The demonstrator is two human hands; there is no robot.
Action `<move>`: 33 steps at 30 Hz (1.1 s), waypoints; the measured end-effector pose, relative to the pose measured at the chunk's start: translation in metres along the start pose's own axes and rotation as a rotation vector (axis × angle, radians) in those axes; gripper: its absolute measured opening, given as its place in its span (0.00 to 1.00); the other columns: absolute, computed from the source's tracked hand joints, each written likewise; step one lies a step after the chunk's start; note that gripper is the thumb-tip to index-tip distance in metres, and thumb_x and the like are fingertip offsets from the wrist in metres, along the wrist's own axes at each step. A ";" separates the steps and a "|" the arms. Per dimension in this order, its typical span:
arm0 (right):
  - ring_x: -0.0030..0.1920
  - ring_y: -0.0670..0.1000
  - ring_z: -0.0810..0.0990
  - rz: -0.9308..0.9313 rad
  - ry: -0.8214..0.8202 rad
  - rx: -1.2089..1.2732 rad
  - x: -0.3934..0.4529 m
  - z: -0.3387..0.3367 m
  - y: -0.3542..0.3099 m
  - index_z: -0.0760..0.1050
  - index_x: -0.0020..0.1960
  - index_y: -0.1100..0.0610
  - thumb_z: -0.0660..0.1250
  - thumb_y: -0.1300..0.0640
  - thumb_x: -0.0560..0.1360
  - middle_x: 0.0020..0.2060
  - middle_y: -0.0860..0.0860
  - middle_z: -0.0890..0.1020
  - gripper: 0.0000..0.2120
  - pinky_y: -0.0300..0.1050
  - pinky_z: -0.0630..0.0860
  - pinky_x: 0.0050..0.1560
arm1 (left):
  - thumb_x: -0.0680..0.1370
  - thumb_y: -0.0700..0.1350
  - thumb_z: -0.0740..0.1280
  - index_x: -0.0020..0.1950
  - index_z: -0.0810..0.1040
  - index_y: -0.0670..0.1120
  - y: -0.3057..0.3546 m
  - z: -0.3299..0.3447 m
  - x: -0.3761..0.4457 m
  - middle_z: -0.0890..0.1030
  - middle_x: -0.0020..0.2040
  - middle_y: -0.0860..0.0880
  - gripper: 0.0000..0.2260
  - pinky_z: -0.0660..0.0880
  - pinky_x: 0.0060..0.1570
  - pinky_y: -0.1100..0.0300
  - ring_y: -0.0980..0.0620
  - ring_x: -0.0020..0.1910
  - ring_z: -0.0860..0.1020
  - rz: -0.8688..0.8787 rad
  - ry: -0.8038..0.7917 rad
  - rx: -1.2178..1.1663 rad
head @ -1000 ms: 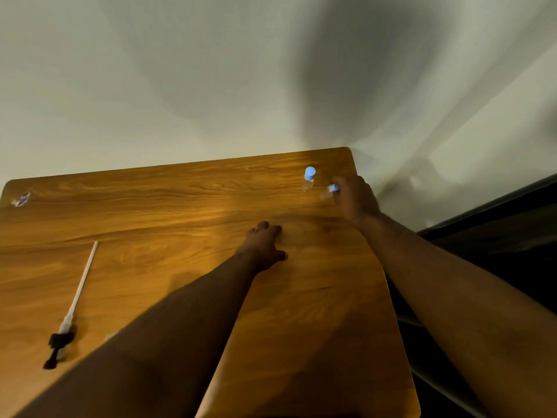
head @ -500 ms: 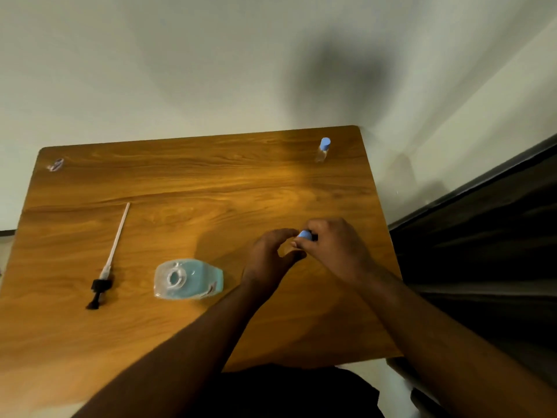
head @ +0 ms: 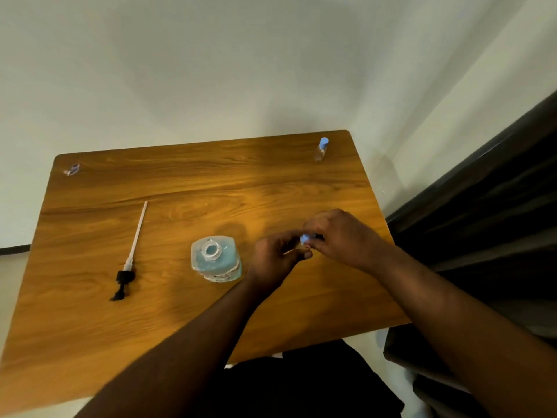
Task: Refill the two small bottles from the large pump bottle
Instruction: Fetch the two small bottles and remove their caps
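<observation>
The large bottle of blue liquid stands open, with no pump, in the middle of the wooden table. Its pump head with the long white tube lies to the left. One small clear bottle with a blue cap stands upright at the far right corner. Both hands meet just right of the large bottle around the other small bottle, of which only the blue cap shows. My left hand wraps the hidden body. My right hand pinches the cap.
A small crumpled wrapper lies at the table's far left corner. A dark curtain hangs along the right side, close to the table's edge. A pale wall rises behind the table.
My right hand picked the small bottle up from the far right corner and brought it near. Now both hands hold it together. The view tilted down, revealing the large bottle.
</observation>
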State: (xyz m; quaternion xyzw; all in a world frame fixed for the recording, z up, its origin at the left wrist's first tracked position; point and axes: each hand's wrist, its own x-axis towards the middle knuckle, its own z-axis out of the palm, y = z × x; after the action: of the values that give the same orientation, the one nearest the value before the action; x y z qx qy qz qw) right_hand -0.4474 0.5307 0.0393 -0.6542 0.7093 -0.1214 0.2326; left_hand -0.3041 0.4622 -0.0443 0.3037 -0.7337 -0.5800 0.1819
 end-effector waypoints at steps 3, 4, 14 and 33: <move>0.59 0.48 0.76 -0.080 -0.084 -0.013 -0.007 -0.018 -0.002 0.81 0.56 0.52 0.69 0.62 0.74 0.59 0.51 0.79 0.12 0.48 0.76 0.58 | 0.71 0.40 0.76 0.52 0.84 0.44 0.009 -0.004 -0.001 0.84 0.44 0.54 0.11 0.75 0.43 0.68 0.70 0.42 0.79 0.018 0.000 0.015; 0.66 0.46 0.71 -0.058 -0.114 0.013 -0.007 -0.025 -0.002 0.78 0.60 0.49 0.70 0.60 0.73 0.66 0.50 0.74 0.17 0.45 0.73 0.63 | 0.70 0.41 0.77 0.53 0.84 0.44 0.012 -0.005 0.002 0.85 0.44 0.54 0.12 0.77 0.45 0.65 0.68 0.43 0.80 0.017 0.020 0.006; 0.66 0.48 0.70 -0.104 -0.038 -0.084 0.005 -0.046 0.015 0.73 0.65 0.47 0.72 0.55 0.71 0.66 0.48 0.72 0.23 0.42 0.72 0.59 | 0.70 0.42 0.77 0.56 0.83 0.46 0.033 0.014 0.025 0.84 0.49 0.56 0.14 0.75 0.48 0.69 0.65 0.47 0.80 0.050 0.233 0.094; 0.53 0.48 0.78 0.138 0.202 0.375 0.044 0.002 0.096 0.79 0.57 0.57 0.71 0.69 0.70 0.53 0.51 0.77 0.18 0.31 0.73 0.52 | 0.71 0.35 0.74 0.50 0.77 0.46 0.002 0.011 0.053 0.82 0.46 0.50 0.12 0.76 0.44 0.72 0.54 0.49 0.80 -0.173 0.358 -0.022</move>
State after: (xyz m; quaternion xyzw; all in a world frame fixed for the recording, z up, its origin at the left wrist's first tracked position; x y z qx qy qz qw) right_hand -0.5318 0.4987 -0.0157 -0.5341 0.7370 -0.2999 0.2859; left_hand -0.3516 0.4358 -0.0494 0.4621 -0.6542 -0.5383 0.2623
